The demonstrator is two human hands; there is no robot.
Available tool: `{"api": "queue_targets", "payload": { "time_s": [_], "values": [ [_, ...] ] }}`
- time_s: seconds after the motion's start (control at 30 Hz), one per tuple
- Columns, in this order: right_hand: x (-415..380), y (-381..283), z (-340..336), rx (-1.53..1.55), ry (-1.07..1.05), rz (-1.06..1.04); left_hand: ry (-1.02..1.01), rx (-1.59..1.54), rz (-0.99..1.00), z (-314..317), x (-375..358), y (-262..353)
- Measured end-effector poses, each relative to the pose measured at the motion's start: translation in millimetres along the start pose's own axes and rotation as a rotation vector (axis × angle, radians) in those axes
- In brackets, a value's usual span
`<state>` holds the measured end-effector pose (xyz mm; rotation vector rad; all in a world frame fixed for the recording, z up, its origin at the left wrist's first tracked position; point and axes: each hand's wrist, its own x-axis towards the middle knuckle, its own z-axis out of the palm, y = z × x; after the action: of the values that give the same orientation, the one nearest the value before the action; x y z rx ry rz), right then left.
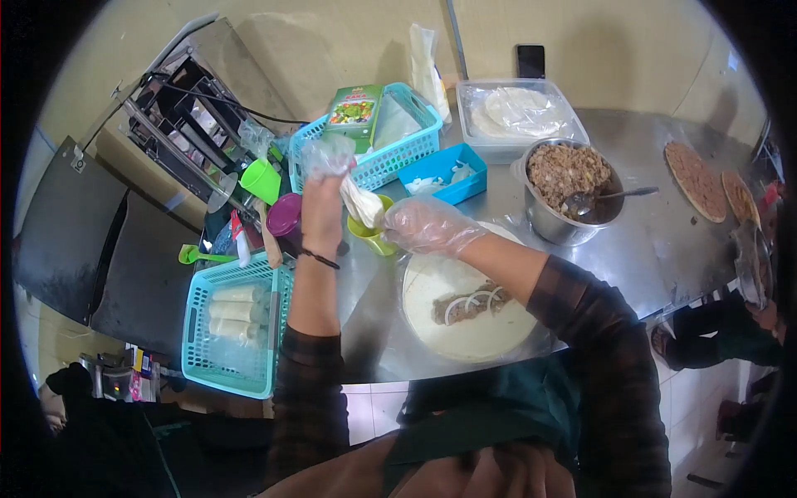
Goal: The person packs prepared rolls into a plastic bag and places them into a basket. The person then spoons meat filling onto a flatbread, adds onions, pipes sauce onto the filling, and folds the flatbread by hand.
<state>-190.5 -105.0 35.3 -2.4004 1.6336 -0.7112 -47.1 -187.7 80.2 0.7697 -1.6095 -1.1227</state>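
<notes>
My left hand (325, 162), in a clear plastic glove, is closed around the gathered top of a piping bag (362, 202) filled with something white. The bag slants down to the right toward a yellow-green cup (375, 238). My right hand (432, 224), also gloved, has its fingers closed at the bag's lower end, by the cup's rim; the bag's tip is hidden. Below my right hand lies a round flatbread (415, 315) with a strip of minced meat filling (475, 305) across it. White curls of sauce (463, 310) lie on the meat.
A steel pot (564, 228) of minced filling with a spoon stands right. Behind are a blue tray (465, 187), a turquoise basket (415, 149) and a plastic tub (523, 152). Left, another basket (270, 332) holds wrapped rolls (234, 311). A co-worker's hand (768, 220) is at far right.
</notes>
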Motion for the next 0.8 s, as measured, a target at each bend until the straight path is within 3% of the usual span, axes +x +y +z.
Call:
{"api": "queue_targets", "payload": {
  "time_s": [0.07, 0.17, 0.23, 0.37, 0.43, 0.47, 0.53, 0.6, 0.67, 0.7, 0.73, 0.8],
  "values": [
    [-7, -11, -14, 0.023, 0.019, 0.007, -0.095, -0.091, 0.055, -4, 14, 19],
    [-11, -32, -50, 0.089, 0.236, 0.061, -0.208, -0.053, 0.101, -7, 26, 54],
    [-5, -42, -67, 0.280, 0.671, 0.029, -0.284, -0.086, 0.122, 9, 20, 91],
    [25, -42, -103, 0.368, 0.717, -0.009, -0.357, 0.101, 0.194, 32, 28, 125],
    [22, -36, -119, 0.547, 0.693, -0.296, -0.387, 0.105, 0.179, 41, 34, 136],
    [20, -33, -130, 0.542, 0.691, -0.282, -0.405, 0.116, 0.158, 45, 30, 147],
    [11, -35, -147, -0.130, 0.511, -0.365, -0.479, 0.078, 0.123, 57, 21, 160],
    [-12, -44, -147, 0.033, 0.514, -0.319, -0.546, -0.226, -0.083, 69, 19, 161],
    [-33, -62, -141, 1.172, 0.454, -0.006, -0.533, -0.346, -0.171, 76, 19, 159],
    [-43, -61, -141, 0.869, 0.441, 0.069, -0.697, -0.488, -0.216, 75, 26, 155],
    [-49, -61, -136, 0.863, 0.425, 0.087, -0.859, -0.634, -0.255, 74, 28, 150],
    [-61, -64, -129, 0.866, 0.400, 0.194, -0.798, -0.677, -0.285, 77, 19, 153]
  ]
}}
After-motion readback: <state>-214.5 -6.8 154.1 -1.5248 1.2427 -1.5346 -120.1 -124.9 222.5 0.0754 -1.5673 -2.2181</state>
